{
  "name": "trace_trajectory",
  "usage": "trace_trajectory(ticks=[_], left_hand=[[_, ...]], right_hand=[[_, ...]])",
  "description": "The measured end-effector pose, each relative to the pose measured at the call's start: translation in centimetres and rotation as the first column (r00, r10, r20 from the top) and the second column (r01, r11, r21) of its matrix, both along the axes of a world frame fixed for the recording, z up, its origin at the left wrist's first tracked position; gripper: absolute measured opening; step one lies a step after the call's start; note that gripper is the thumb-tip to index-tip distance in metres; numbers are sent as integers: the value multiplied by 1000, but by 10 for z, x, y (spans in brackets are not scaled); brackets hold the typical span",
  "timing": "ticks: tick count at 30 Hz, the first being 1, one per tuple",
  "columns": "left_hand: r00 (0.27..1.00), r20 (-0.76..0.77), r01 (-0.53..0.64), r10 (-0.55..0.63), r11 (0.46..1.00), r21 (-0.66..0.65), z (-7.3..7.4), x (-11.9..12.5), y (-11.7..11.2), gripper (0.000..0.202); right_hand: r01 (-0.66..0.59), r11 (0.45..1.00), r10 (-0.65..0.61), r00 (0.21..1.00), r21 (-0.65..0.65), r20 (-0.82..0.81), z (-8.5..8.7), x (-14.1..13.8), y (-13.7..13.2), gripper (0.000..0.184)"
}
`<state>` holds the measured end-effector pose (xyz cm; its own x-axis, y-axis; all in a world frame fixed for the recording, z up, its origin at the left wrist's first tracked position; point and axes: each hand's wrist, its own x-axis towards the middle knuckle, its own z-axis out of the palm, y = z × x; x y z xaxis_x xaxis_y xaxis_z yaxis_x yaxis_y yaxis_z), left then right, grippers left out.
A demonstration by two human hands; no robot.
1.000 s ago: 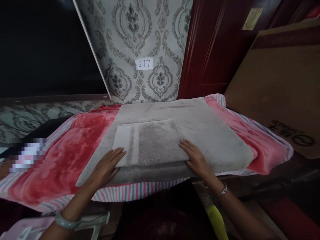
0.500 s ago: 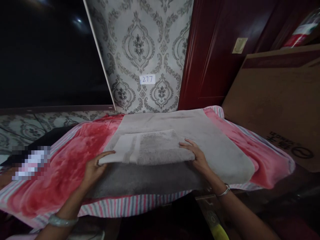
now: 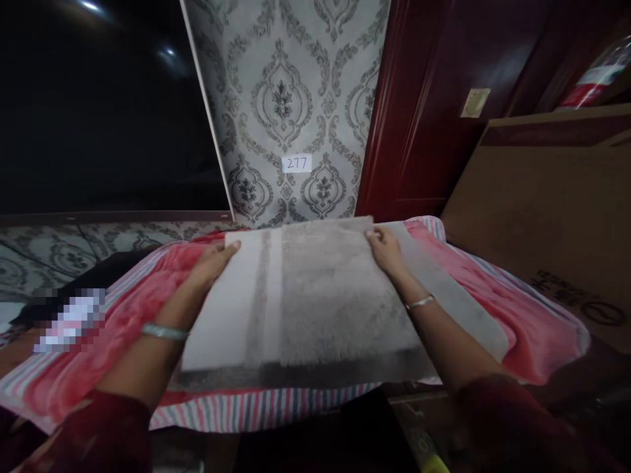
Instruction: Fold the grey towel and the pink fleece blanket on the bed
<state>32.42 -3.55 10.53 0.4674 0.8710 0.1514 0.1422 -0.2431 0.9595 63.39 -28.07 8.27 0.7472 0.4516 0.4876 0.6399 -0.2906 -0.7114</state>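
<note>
A grey towel (image 3: 340, 289) with a white end and a white stripe hangs spread between my hands. My left hand (image 3: 215, 261) pinches its upper left corner, thumb on top. At the upper right corner my right hand (image 3: 386, 248) is closed on the same towel. Beneath it lies a larger light grey cloth (image 3: 438, 289), whose darker near part shows along the front. Both rest over a red and pink blanket (image 3: 493, 295) with a striped border. The towel hides most of the cloth's middle.
Behind the blanket is a patterned wall with a paper label (image 3: 296, 163) reading 277. A large dark screen (image 3: 98, 118) stands at the left. To the right are a dark red door (image 3: 424, 131) and a big cardboard box (image 3: 552, 203).
Both hands have moved up and away toward the wall with the towel's edge. The towel, folded over before, now opens out flat toward me.
</note>
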Motion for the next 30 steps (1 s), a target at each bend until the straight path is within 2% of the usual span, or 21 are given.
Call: trace_trajectory(ticks=[2,4,7,9,11,13,14,15,17,20,24,28,30], left_hand=[[980,-198,-36,26,998,-52,-33,9,14,40],[954,-296,-73,56,996,-48,-60,13,21,37],[930,-346,-120,124,992,33,-79,18,21,45],[918,-364,-97,156,980,176,-84,27,14,54],[887,-439,53,142,914,402,-92,38,-1,61],[801,-583,271,136,786,556,-105,48,-17,63],[743,-653,357,147,738,573,-113,51,-25,64],[691,-705,411,159,716,564,-120,53,-31,65],[620,-764,459,181,705,540,-131,54,-39,66],[590,-784,471,195,705,530,-136,53,-38,67],[597,-777,463,201,705,538,-132,52,-36,67],[584,-786,465,203,710,529,-128,52,-39,66],[568,-796,469,210,712,523,-127,52,-42,66]], right_hand=[[38,967,-65,993,-251,-101,-23,2,12,46],[20,940,-69,989,-341,-131,-44,-2,20,51],[-12,919,-7,999,-393,-46,-63,-14,27,53],[-1,891,56,992,-454,109,-73,-24,32,54],[18,851,136,958,-524,254,-85,-34,37,56],[4,797,206,938,-604,278,-99,-43,40,60],[-10,764,230,938,-646,258,-105,-46,41,62],[-22,734,242,942,-678,232,-111,-49,41,63],[-34,703,242,951,-710,194,-117,-50,40,64],[-45,700,240,955,-713,175,-119,-49,39,64],[-47,689,241,956,-724,167,-114,-47,36,64],[-31,637,265,947,-770,182,-92,-54,47,62],[-51,636,317,927,-770,201,-77,-67,62,61]])
